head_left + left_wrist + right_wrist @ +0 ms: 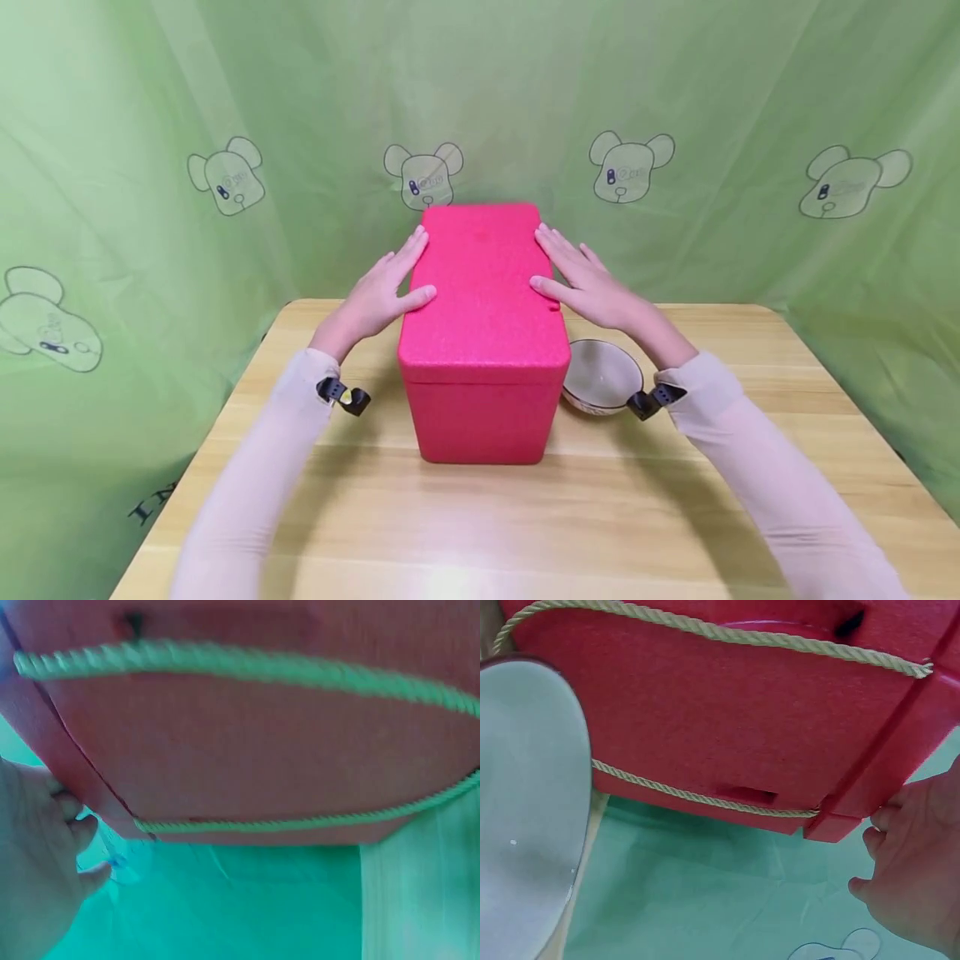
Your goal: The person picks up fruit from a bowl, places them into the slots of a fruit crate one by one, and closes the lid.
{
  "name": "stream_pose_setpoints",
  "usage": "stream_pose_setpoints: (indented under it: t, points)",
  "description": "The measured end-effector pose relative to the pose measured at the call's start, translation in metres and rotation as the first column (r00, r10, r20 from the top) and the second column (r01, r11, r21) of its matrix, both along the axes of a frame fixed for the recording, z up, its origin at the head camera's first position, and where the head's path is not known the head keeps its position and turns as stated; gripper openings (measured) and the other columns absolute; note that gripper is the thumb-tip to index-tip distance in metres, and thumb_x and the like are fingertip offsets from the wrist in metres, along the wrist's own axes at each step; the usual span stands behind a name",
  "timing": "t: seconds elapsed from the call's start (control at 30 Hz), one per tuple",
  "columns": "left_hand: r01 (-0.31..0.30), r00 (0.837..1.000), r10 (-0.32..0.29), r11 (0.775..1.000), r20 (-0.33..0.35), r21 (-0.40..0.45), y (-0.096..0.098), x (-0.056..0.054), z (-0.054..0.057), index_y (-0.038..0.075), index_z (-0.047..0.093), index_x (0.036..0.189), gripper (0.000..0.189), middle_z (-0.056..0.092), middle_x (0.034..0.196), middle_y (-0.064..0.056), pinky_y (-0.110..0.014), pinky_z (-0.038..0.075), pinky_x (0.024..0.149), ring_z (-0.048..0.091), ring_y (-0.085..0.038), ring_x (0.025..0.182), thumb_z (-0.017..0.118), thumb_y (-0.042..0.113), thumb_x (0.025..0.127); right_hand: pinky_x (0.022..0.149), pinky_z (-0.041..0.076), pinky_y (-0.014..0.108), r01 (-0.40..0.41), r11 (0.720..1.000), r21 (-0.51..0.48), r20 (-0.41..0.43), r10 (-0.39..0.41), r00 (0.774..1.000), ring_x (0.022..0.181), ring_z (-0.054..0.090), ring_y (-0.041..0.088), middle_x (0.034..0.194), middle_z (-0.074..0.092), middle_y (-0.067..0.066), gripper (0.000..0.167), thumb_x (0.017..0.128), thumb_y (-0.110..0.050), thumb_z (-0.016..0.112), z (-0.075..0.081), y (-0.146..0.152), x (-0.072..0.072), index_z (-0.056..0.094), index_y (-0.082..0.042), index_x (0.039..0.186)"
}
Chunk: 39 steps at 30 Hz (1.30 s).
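A red foam box [480, 421] stands on the table, its flat lid [483, 308] seated on top. Along the lid's left edge rests my left hand [375, 293], fingers stretched forward and thumb lying on the top surface. My right hand [596, 292] touches the right edge in much the same way, thumb on the lid. Both wrist views show the box's sides with twisted rope [705, 628] running along them and a dark seam under the lid. A white bowl [603, 375] with a dark rim sits right of the box, under my right wrist.
The light wooden table [450, 533] reaches out on both sides of the box. Behind and beside it hang green curtains [517, 75] printed with bear heads. Dark camera mounts [352, 400] stick out from both wrists, the right one overlapping the bowl's rim.
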State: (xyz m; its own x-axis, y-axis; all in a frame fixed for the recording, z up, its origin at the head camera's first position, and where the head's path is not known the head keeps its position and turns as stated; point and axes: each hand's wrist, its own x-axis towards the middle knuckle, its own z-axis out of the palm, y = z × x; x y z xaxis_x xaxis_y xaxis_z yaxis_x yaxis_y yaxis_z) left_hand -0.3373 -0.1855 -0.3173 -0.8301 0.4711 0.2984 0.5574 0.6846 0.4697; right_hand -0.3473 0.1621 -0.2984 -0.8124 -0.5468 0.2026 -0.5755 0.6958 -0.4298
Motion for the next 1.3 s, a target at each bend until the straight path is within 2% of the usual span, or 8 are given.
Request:
stream_pose_setpoints:
  t: [0.13,0.33,0.53,0.73,0.93,1.1,1.3]
  points:
    - [-0.018,1.000,0.018,0.998,-0.002,-0.067,0.003,0.008,0.008,0.016,0.005,0.165,0.088,-0.003,0.173,0.005,-0.046,0.006,0.131,0.005,-0.015,0.160,0.047,0.054,0.098,0.128,-0.004,0.057,0.010,0.999,0.034,-0.021,-0.009,1.000,0.161,-0.002,0.023,0.174,0.000,0.001,0.079,0.105,-0.055,0.038,0.004,0.001,0.004,0.004,-0.017,0.165]
    - [-0.019,1.000,0.016,0.994,-0.027,-0.106,0.008,0.009,0.011,0.017,0.002,0.165,0.085,-0.006,0.173,0.006,-0.047,0.005,0.130,0.006,-0.015,0.160,0.041,0.056,0.101,0.128,-0.003,0.056,0.034,0.999,0.026,-0.042,-0.033,0.999,0.161,-0.003,0.020,0.173,-0.002,-0.001,0.074,0.107,-0.050,0.035,0.002,0.006,0.007,0.002,-0.018,0.165]
    - [-0.013,0.999,0.010,0.994,-0.032,-0.110,0.009,0.005,0.007,0.015,0.000,0.165,0.084,-0.008,0.173,0.003,-0.048,0.005,0.130,0.005,-0.016,0.160,0.038,0.056,0.102,0.128,-0.002,0.056,0.037,0.999,0.028,-0.055,-0.035,0.998,0.161,-0.002,0.022,0.174,-0.001,-0.001,0.072,0.108,-0.047,0.034,0.000,0.008,0.005,0.002,-0.018,0.165]
    - [-0.013,1.000,0.013,0.991,-0.005,-0.131,0.008,0.004,-0.003,0.015,-0.001,0.165,0.084,-0.009,0.173,0.003,-0.051,0.007,0.130,0.006,-0.018,0.161,0.038,0.055,0.102,0.128,-0.002,0.057,0.040,0.998,0.046,-0.046,-0.038,0.998,0.161,-0.002,0.023,0.174,-0.001,0.000,0.073,0.108,-0.048,0.035,-0.011,0.007,0.002,0.003,-0.018,0.165]
    - [-0.005,1.000,0.006,0.998,0.025,-0.060,0.002,-0.007,-0.003,0.016,0.009,0.165,0.086,0.000,0.173,0.005,-0.049,0.008,0.130,0.012,-0.022,0.160,0.050,0.052,0.098,0.127,-0.006,0.058,0.012,0.999,0.035,0.007,-0.012,1.000,0.161,-0.001,0.025,0.174,0.003,0.004,0.079,0.104,-0.052,0.043,-0.005,0.004,-0.010,0.009,-0.016,0.165]
    - [-0.016,0.999,0.015,1.000,0.030,0.008,-0.001,-0.018,-0.004,0.017,0.009,0.165,0.085,0.002,0.173,0.004,-0.046,0.009,0.130,0.013,-0.023,0.160,0.049,0.051,0.099,0.127,-0.007,0.057,-0.001,1.000,0.024,0.009,0.001,1.000,0.161,-0.001,0.026,0.174,0.002,0.001,0.080,0.104,-0.055,0.042,-0.001,0.002,-0.022,0.008,-0.018,0.166]
    - [-0.018,0.998,0.015,0.999,0.063,0.040,-0.001,-0.017,-0.002,0.021,0.007,0.165,0.084,0.000,0.173,0.008,-0.050,0.014,0.129,0.013,-0.026,0.160,0.046,0.054,0.099,0.127,-0.005,0.058,-0.004,1.000,-0.003,-0.009,0.004,1.000,0.161,0.000,0.025,0.174,0.000,-0.001,0.077,0.105,-0.054,0.038,-0.005,0.001,-0.025,0.006,-0.019,0.166]
